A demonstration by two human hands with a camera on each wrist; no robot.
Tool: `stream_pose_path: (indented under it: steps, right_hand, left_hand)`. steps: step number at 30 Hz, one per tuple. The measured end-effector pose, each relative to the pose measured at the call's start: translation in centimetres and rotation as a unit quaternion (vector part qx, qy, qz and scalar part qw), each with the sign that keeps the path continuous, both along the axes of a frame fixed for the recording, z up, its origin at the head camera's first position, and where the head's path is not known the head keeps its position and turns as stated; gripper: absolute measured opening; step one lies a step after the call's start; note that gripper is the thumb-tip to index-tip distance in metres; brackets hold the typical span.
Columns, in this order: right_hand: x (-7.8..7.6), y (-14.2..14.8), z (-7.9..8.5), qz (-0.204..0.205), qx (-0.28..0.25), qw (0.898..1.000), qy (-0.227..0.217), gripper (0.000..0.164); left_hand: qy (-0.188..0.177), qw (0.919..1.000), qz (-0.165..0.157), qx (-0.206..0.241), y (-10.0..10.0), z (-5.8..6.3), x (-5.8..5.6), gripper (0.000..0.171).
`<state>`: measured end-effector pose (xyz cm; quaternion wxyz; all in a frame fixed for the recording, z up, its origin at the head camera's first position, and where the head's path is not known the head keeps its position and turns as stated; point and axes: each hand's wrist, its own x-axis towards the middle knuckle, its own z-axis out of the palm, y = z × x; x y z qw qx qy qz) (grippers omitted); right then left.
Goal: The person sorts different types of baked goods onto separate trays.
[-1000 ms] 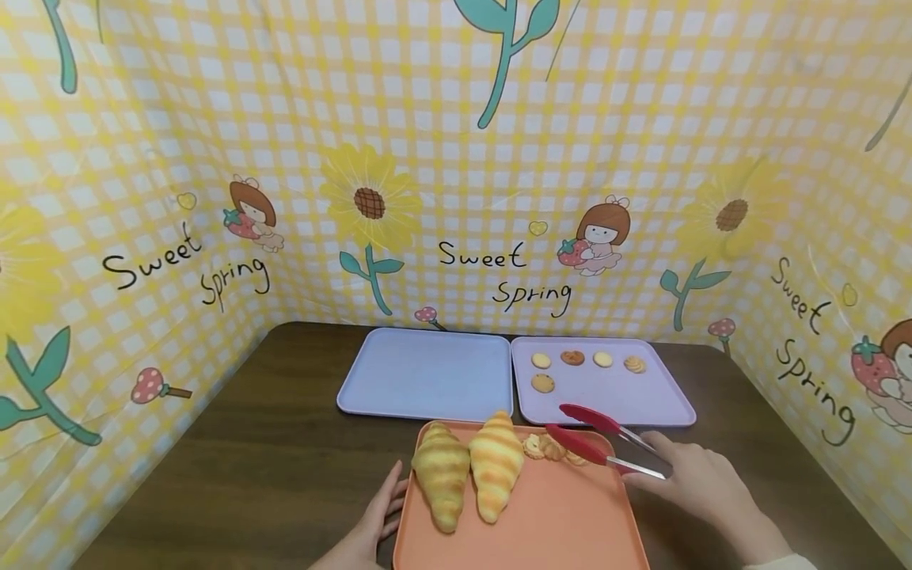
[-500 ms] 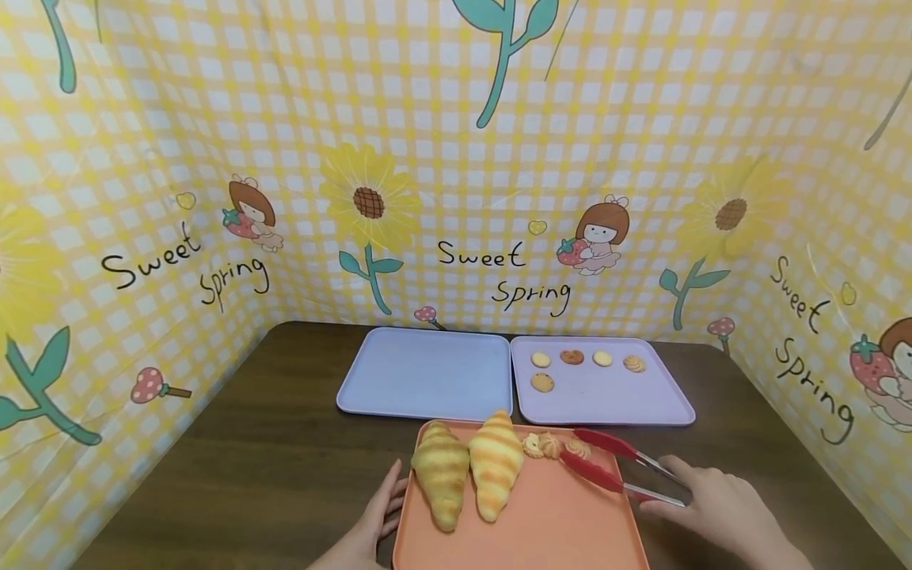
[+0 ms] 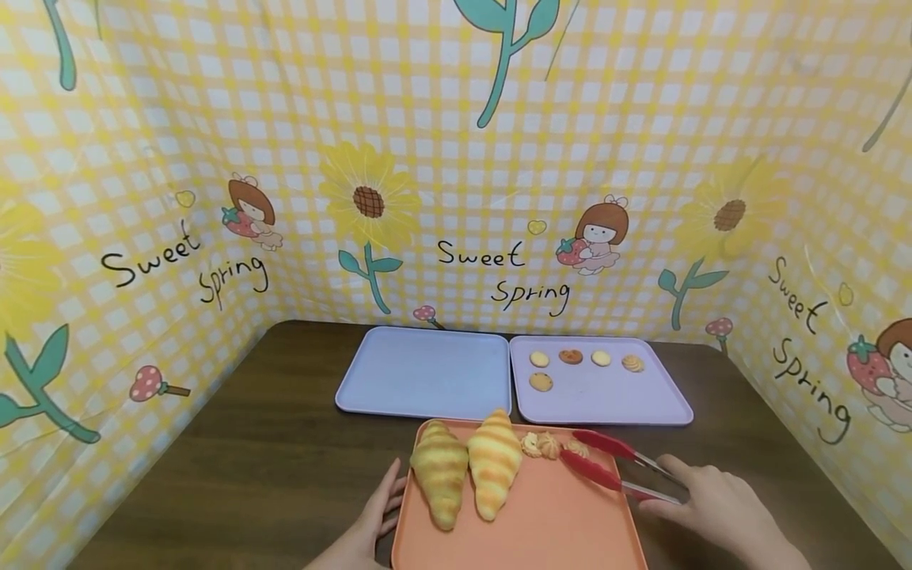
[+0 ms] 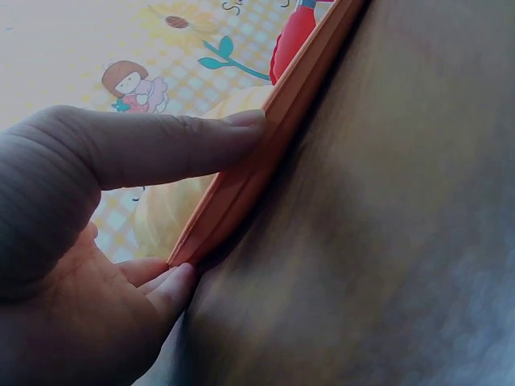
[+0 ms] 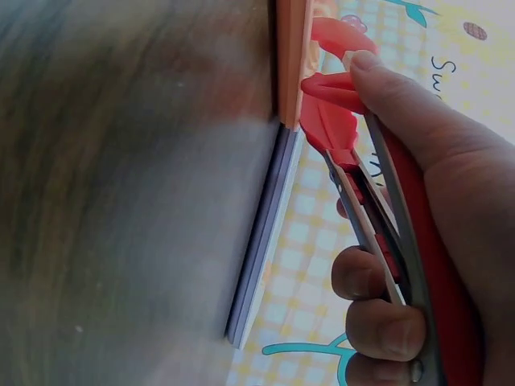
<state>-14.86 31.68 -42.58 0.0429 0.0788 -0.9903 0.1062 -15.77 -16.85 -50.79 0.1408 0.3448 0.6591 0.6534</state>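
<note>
My right hand (image 3: 716, 507) grips a pair of red-tipped metal tongs (image 3: 597, 469). Their two tips are apart, one on each side of a swirled cookie (image 3: 577, 448) at the far right corner of the orange tray (image 3: 563, 522). Two more piped cookies (image 3: 540, 445) lie left of it, beside a yellow striped croissant (image 3: 495, 467) and a browner croissant (image 3: 440, 475). My left hand (image 3: 374, 514) rests against the tray's left side with its fingers fairly straight. In the left wrist view, the thumb (image 4: 177, 145) and fingertips touch the tray's outer wall.
Behind the orange tray, a blue tray (image 3: 427, 376) bears nothing. Right of it, a lilac tray (image 3: 606, 396) holds several cookies, among them a round one (image 3: 541, 381) in a second row. All stand on a dark wooden table (image 3: 249, 459) with a checked cloth (image 3: 456, 158) behind.
The right hand has moved the tongs right and toward me, from over the cookies' far side to around the rightmost cookie, and now holds them there. The left hand has stayed in place.
</note>
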Motion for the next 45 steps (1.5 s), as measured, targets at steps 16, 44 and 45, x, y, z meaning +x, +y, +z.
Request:
stream_pose_path:
  steps: [16,44,45]
  right_hand:
    - [0.0,0.4,-0.2,-0.005,-0.003,1.000,-0.015,0.070]
    - [-1.0,-0.1,1.1,0.015,-0.002,0.999,0.044,0.067]
    - [-1.1,-0.1,1.1,0.015,-0.003,0.999,0.045,0.067]
  left_hand:
    - [-0.010,0.9999,0.006,-0.011,-0.2,-0.7,-0.3,0.121]
    - [-0.011,0.9999,0.006,-0.008,-0.1,0.0,-0.1,0.121]
    - [-0.013,0.9998,0.007,-0.011,-0.1,0.0,-0.1,0.122]
